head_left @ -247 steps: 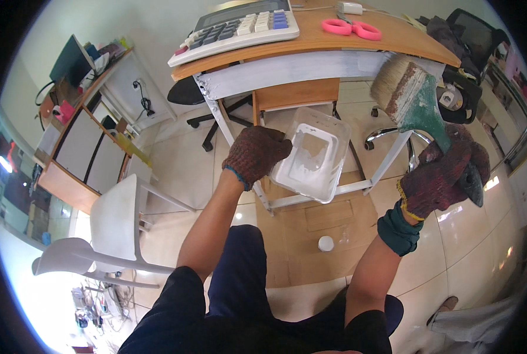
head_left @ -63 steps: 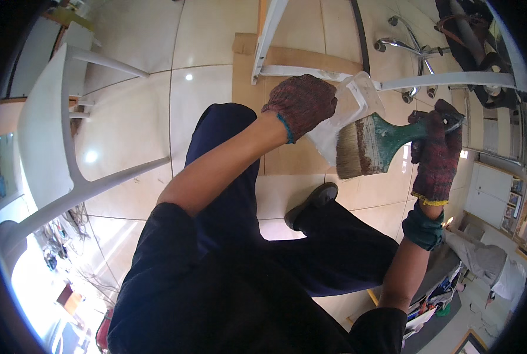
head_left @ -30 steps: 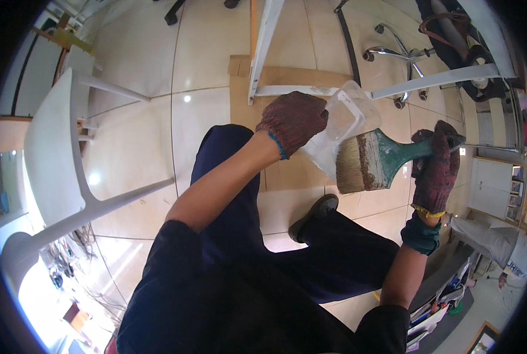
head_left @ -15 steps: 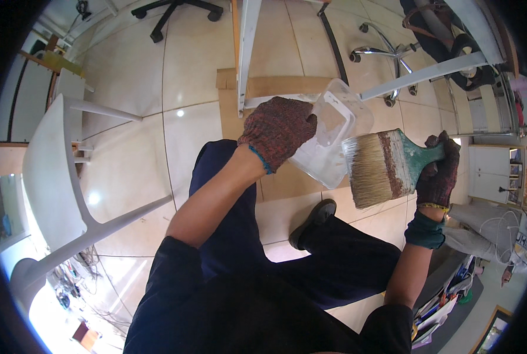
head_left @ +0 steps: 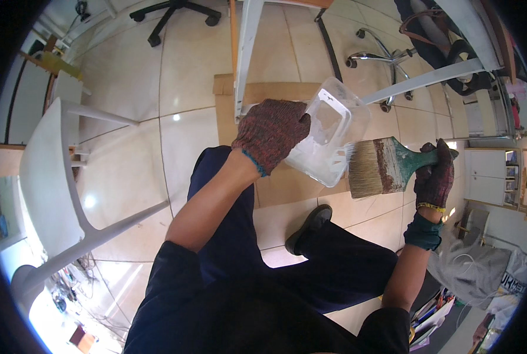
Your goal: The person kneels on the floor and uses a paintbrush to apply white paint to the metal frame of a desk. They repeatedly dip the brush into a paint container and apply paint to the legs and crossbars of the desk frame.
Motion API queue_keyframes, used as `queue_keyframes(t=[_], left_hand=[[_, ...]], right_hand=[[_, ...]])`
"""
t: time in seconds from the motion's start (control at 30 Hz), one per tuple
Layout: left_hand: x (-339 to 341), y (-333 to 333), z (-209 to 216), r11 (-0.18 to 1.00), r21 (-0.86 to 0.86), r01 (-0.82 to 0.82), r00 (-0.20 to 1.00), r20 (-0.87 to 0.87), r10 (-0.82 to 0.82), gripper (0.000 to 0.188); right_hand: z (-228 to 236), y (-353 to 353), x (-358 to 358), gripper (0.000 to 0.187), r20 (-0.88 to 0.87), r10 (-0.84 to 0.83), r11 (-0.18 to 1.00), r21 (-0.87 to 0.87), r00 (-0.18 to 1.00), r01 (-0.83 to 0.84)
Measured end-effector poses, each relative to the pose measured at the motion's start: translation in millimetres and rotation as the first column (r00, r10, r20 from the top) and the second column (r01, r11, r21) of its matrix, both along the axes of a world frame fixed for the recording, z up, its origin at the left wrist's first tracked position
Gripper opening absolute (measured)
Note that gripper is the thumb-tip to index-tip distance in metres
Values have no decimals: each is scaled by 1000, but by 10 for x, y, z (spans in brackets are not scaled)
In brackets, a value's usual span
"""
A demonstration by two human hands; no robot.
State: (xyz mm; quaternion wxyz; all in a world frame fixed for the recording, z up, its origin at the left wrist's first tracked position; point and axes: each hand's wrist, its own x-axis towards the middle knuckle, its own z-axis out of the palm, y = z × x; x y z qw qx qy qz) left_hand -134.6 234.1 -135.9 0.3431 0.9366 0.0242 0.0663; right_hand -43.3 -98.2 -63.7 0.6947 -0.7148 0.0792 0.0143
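My left hand [head_left: 272,134], in a dark reddish knit glove, is closed on the left side of a clear plastic tub [head_left: 321,160]. The tub is tilted, with white paint or a similar white liquid inside. Gloved the same way, my right hand [head_left: 434,177] wraps round the green handle of a wide paintbrush [head_left: 371,168]. Its pale bristles point left, their tips at the tub's right edge and smeared with white at the upper corner. Whether the bristles touch the tub I cannot tell.
Beyond the tub stands a white metal frame [head_left: 247,59], over cardboard [head_left: 275,192] on the tiled floor. A white chair [head_left: 51,183] is at the left. Wheeled chair bases, one black [head_left: 175,15] and one chrome [head_left: 393,58], stand farther off. Another person's foot [head_left: 467,68] shows at upper right.
The brush has turned a little, its handle end rising less steeply, and its bristle tips now show white at the tub's edge. The tub and my left hand have shifted slightly left.
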Motion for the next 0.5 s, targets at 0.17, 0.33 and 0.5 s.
queue_keyframes(t=[0.17, 0.33, 0.5], left_hand=[[5, 9, 115, 999, -38, -13, 991, -135, 8, 30], [5, 26, 125, 998, -63, -8, 989, -150, -2, 31], [51, 15, 132, 999, -44, 19, 989, -149, -25, 31]], right_hand=[[13, 51, -65, 24, 272, 79, 954, -299, 959, 6], [203, 138, -63, 25, 87, -12, 1000, -6, 996, 12], [318, 508, -255, 25, 363, -51, 988, -120, 930, 101]])
